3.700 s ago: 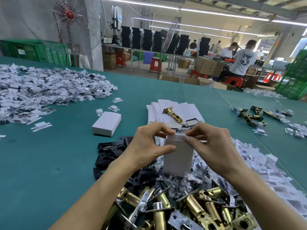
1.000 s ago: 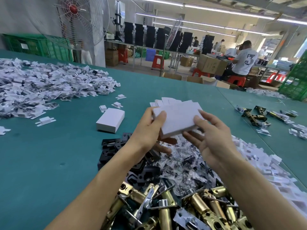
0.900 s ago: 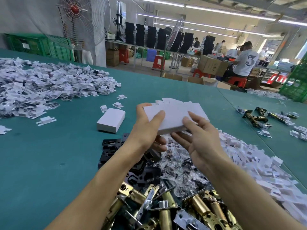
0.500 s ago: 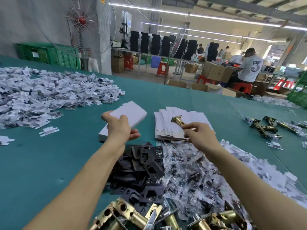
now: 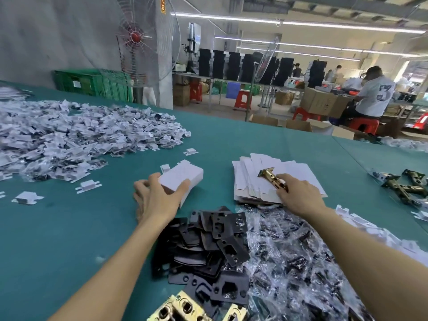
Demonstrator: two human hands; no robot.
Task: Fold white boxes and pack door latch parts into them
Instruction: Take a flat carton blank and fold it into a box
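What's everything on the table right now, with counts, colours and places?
folded white box: one, maybe a second beneath, white, centre left
flat box blanks: one stack, white, centre right
brass latch: one, gold, on the blanks
strike plates: pile, black, near centre
bagged parts: pile, clear bags, near right
latch bodies: a few, gold, bottom edge
card pieces: large heap, white, far left
loose latches: several, dark bronze, far right
table: one, teal, under everything
left hand: grips the folded white box
right hand: pinches the brass latch
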